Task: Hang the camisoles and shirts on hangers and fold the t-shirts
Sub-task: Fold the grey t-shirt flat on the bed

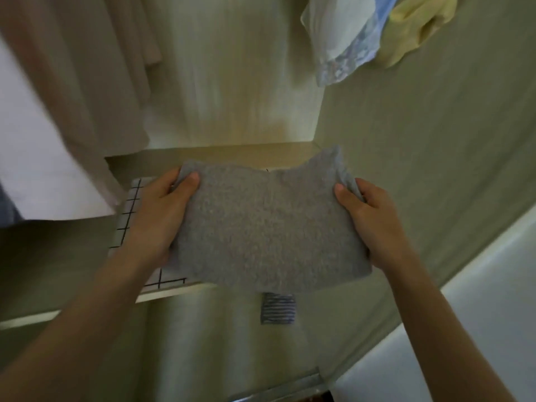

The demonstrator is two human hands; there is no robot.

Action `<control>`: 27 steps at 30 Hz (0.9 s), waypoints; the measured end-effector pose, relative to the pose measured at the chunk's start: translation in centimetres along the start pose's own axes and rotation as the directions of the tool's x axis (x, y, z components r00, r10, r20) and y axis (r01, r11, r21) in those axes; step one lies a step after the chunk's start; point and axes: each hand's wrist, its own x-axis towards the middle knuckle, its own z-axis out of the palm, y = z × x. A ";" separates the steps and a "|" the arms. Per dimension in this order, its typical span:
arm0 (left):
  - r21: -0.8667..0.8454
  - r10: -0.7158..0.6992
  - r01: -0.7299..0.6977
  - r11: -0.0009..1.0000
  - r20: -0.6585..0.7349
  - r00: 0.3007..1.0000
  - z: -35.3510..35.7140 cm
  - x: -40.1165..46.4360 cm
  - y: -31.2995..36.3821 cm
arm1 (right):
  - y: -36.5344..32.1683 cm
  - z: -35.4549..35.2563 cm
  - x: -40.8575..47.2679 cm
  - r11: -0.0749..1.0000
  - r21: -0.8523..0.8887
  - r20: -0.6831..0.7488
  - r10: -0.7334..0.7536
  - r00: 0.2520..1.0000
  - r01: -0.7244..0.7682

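Folded grey t-shirt (pixel 269 227), a thick soft rectangle, is held flat between 2 bare hands just above the front edge of a wardrobe shelf (pixel 179 293). The left hand (pixel 156 216) clasps its left side, thumb pressed on top and fingers tucked under the cloth; the right hand (pixel 374 224) grips the right side the same way, thumb on top near the far corner. Below the bundle, lower in the wardrobe, lies a small folded blue-and-white striped garment (pixel 278 308). Under the t-shirt, on the shelf, sits a white folded cloth with a black grid pattern (pixel 130 210), showing at the left hand and beneath the near edge. Further left, pale hanging garments (pixel 58 158) drape down, blurred. Beyond, at the top right against the wardrobe wall, hang a white and light-blue garment (pixel 342 39) and a yellow one (pixel 417 27) just beside it.
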 end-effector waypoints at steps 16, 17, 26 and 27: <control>-0.001 -0.254 0.260 0.966 -0.223 0.941 -0.5 5.4 -3.8 | 4.2 6.4 11.1 0.965 0.179 0.362 0.117 0.925 -0.192; -0.010 -0.267 0.272 0.962 -0.222 0.938 -0.8 5.7 -4.1 | 4.3 6.7 11.3 0.963 0.184 0.370 0.119 0.921 -0.198; -0.034 -0.418 0.417 0.908 -0.114 0.901 -1.2 7.1 -8.6 | 6.1 8.6 11.6 0.933 0.125 0.410 0.260 0.874 -0.336; 0.000 -0.426 0.429 0.903 -0.119 0.897 -1.2 6.9 -9.3 | 6.6 8.8 11.4 0.933 0.102 0.409 0.277 0.870 -0.345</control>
